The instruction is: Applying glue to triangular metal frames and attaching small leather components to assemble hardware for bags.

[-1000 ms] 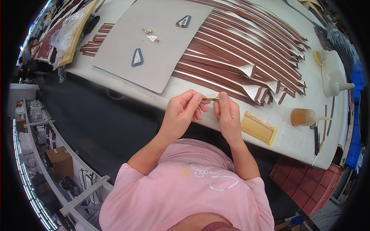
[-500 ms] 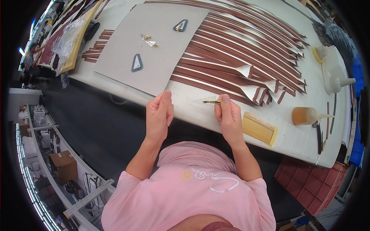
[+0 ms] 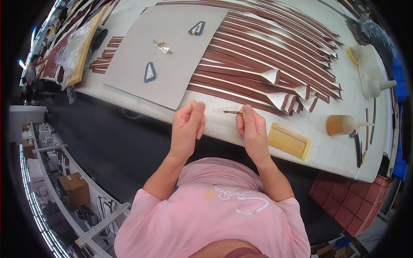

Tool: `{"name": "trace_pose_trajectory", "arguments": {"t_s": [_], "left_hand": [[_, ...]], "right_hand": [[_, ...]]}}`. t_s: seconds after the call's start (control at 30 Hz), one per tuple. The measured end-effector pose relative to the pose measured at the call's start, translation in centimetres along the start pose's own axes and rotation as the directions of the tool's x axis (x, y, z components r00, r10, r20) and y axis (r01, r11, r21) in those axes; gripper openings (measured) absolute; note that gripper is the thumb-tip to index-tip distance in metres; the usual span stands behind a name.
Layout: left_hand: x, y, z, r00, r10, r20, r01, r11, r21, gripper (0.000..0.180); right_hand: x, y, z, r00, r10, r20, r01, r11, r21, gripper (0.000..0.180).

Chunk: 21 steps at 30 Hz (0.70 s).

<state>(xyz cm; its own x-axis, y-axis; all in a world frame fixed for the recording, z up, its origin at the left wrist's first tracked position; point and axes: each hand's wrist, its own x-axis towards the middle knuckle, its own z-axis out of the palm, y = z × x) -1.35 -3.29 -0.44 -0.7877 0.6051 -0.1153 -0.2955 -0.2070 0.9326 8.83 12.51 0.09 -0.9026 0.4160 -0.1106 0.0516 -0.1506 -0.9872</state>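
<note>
My right hand [image 3: 251, 129] pinches a thin gold-coloured metal pin [image 3: 232, 112] between thumb and forefinger, its tip pointing left just above the white table [image 3: 327, 152] near the front edge. A small clear triangular piece [image 3: 225, 109] lies on the table under the pin's tip. My left hand [image 3: 188, 125] hovers a little to the left of the pin, fingers curled together, with nothing visible in it.
Beyond my hands lie many brown strips [image 3: 266, 56] and a grey board [image 3: 165, 56] carrying two dark triangular frames [image 3: 149, 72] and small gold fittings [image 3: 162, 46]. A yellow wooden block [image 3: 289, 140], an amber glue bottle [image 3: 342, 124] and a white bottle [image 3: 372, 73] are to the right.
My left hand let go of the pin, dropped to the table edge, and has now risen back toward it with fingers curled. My right hand has kept hold of the pin.
</note>
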Motion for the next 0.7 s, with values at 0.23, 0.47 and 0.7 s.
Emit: {"name": "trace_pose_trajectory", "arguments": {"t_s": [0.23,0.47,0.7], "left_hand": [[-0.1,0.7,3.2,0.996,-0.045,-0.083,0.045,0.999,0.006,0.018],[-0.2,-0.7,5.5,0.995,-0.068,-0.075,0.059,0.991,-0.120,0.013],[-0.5,-0.3,4.9,0.985,-0.142,-0.102,0.126,0.981,-0.150,0.016]], "right_hand": [[-0.1,0.5,0.6,0.996,-0.060,-0.063,0.059,0.998,-0.021,0.048],[-0.4,0.6,1.8,0.983,-0.154,-0.101,0.143,0.983,-0.115,0.043],[-0.3,1.0,1.8,0.988,-0.112,-0.110,0.105,0.993,-0.061,0.044]]}}
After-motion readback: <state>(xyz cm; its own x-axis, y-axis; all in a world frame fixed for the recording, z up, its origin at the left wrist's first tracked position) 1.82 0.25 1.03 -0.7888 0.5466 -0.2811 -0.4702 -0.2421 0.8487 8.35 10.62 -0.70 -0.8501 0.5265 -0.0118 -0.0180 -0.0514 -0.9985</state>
